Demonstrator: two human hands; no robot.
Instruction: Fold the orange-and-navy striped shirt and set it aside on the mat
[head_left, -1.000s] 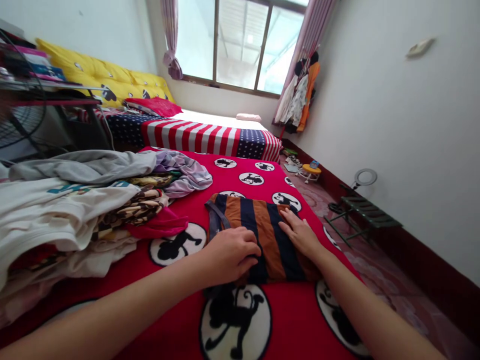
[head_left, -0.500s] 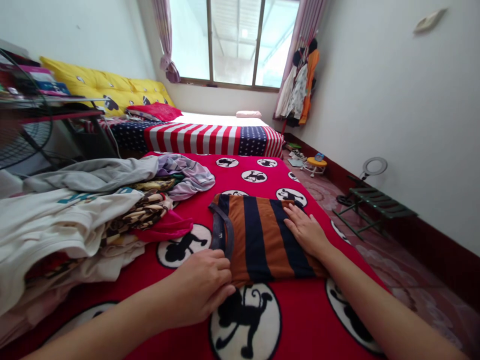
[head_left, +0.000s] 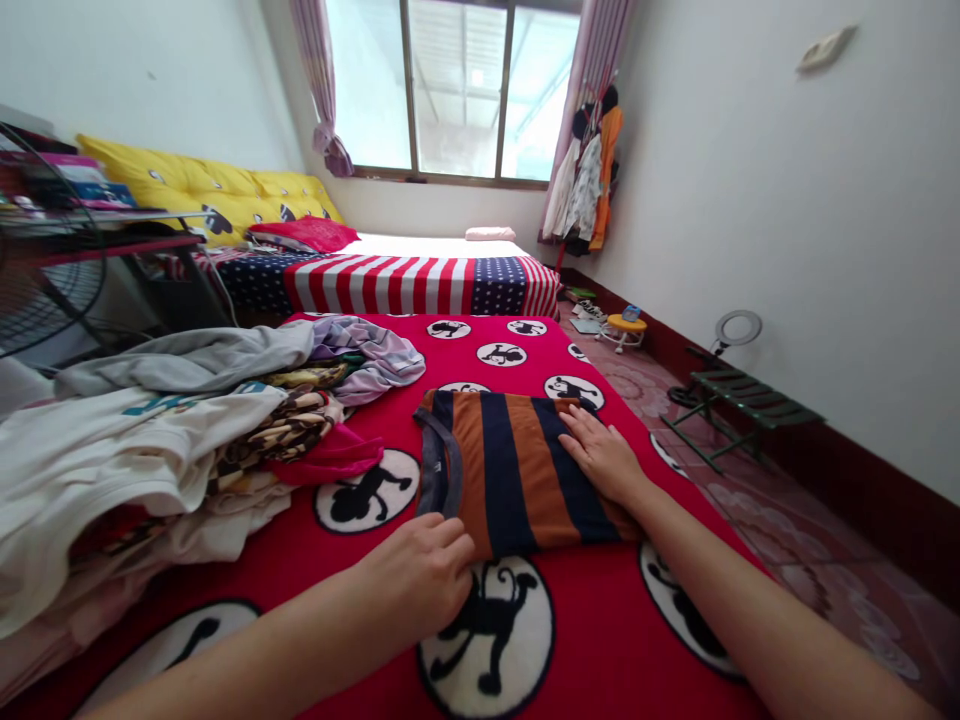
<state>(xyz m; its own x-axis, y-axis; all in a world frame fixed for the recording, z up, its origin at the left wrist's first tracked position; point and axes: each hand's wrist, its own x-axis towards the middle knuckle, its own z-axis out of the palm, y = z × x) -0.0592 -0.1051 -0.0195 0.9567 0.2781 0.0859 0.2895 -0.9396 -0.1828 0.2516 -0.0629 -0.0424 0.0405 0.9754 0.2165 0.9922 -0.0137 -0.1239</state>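
Observation:
A brown and navy striped T-shirt lies folded into a rough rectangle on a red blanket with round monkey patches. Its grey neckband faces left. My left hand is closed on the near left corner of the T-shirt, by the neckband; the pinched cloth is mostly hidden under the fingers. On the right end of the shirt my right hand lies flat, fingers stretched out and pressing on the cloth.
A heap of loose clothes covers the left side of the blanket. Behind stands a bed with a stars-and-stripes cover. At left is a fan; on the floor at right, a green folding stool and a ring light.
The neckband has settled flatter and rounder at the shirt's left end. My left hand stays at the near corner, and my right hand remains flat on the cloth. The view has shifted slightly.

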